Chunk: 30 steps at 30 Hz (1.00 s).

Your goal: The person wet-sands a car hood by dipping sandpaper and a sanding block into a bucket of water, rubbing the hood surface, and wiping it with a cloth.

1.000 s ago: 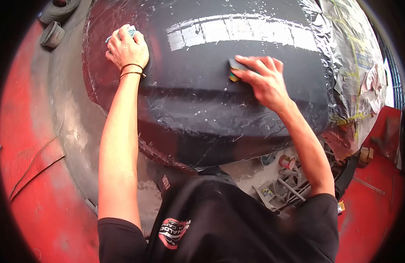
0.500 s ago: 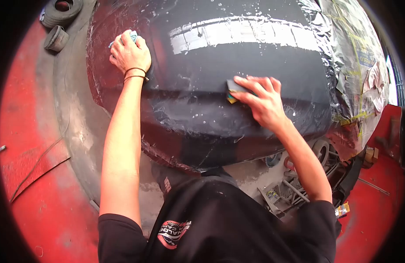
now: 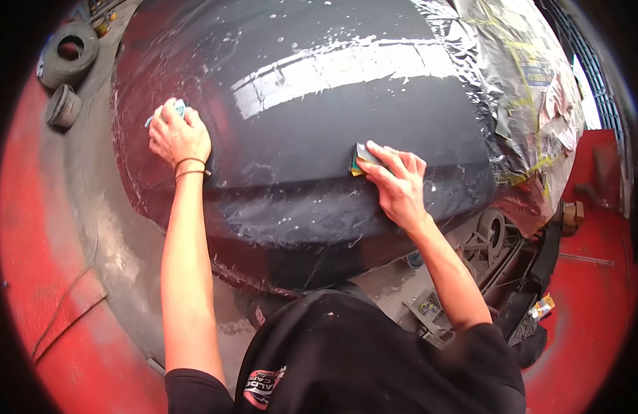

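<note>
A dark, wet, glossy car panel with white streaks and droplets spreads out before me. Toward its left side, my left hand is closed around a light blue cloth and rests on the panel. Right of centre, my right hand grips a sanding pad, grey on top with green and yellow below, flat against the surface near the panel's crease. The pad sticks out beyond my fingertips; its underside is hidden.
Foil and taped paper masking covers the right side. A tyre and a bucket stand at upper left. Metal parts, another tyre and a cardboard box lie at lower right.
The view has shifted and turned. My right hand has slid nearer the panel's crease with the pad. My left hand still holds the cloth at the left side.
</note>
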{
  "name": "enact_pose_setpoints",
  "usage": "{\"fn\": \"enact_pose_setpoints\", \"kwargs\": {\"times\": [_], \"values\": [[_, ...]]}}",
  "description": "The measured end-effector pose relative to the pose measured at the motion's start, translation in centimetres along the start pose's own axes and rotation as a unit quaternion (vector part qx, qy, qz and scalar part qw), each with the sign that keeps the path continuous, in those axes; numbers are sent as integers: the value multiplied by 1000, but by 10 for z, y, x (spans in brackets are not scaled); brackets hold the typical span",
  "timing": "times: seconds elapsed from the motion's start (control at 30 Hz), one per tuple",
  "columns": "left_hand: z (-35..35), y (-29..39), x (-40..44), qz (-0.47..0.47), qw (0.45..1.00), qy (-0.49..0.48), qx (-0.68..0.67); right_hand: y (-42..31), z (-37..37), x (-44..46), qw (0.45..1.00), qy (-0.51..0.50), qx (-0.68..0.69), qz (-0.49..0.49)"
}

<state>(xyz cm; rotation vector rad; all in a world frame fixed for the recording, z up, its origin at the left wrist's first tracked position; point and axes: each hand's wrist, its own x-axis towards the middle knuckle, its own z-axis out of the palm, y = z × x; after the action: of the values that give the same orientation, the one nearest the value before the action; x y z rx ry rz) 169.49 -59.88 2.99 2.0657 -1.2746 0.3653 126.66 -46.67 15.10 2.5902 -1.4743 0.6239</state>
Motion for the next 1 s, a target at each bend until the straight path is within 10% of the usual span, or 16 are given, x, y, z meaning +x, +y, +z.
{"fn": "enact_pose_setpoints", "kwargs": {"times": [0.23, 0.53, 0.67, 0.73, 1.0], "values": [[-1, -5, 0, 18, 1000, -8, 9, 117, 39, 153, 991, 75, -57, 95], [-4, 5, 2, 3, 999, -24, 46, 62, -15, 13, 996, 35, -52, 63], [-2, -2, 1, 24, 1000, -9, 9, 191, 23, 163, 970, 47, -59, 231], [-5, 2, 3, 28, 1000, -9, -10, 272, 62, 224, 974, 146, -81, 152], [-8, 3, 3, 28, 999, -20, 3, 110, 8, 122, 999, 24, -28, 30]]}}
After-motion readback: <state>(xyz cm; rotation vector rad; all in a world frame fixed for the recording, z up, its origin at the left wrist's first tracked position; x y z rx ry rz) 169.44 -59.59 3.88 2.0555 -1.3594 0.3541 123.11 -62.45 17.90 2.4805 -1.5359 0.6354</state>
